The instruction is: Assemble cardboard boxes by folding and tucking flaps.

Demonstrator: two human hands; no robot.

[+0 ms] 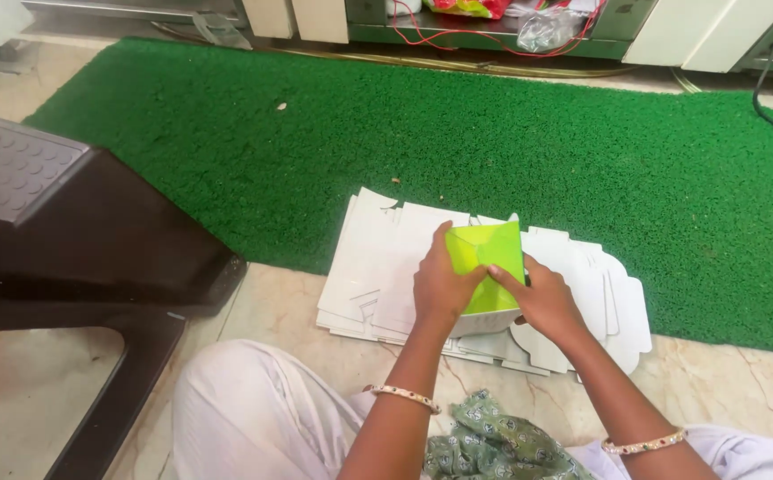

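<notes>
A small green carton (486, 258), half folded up into a box, sits just right of the frame's centre, held between both hands above a stack of flat white card blanks (386, 267). It looks like thin printed card: light, stiff along its creases yet easy to dent or crush on the open panels, with a smooth, slightly glossy skin that could slip under dry fingers. By that judgement the safest hold is at the folded edges and corners, where the card is doubled, not on the flat faces.

The left hand (440, 284) closes around the carton's left side, its thumb up along the left edge and its fingers behind or beneath, out of sight. The right hand (542, 298) clasps the lower right side, with its fingers pressing in on the green front face. So the carton lies between the two hands, touching both, its top rising above them towards the upper middle of the frame.

The blanks fan out half on the green mat (582, 133) and half on the marble floor (280, 302). A dark plastic stool (57, 222) stands at the left.
</notes>
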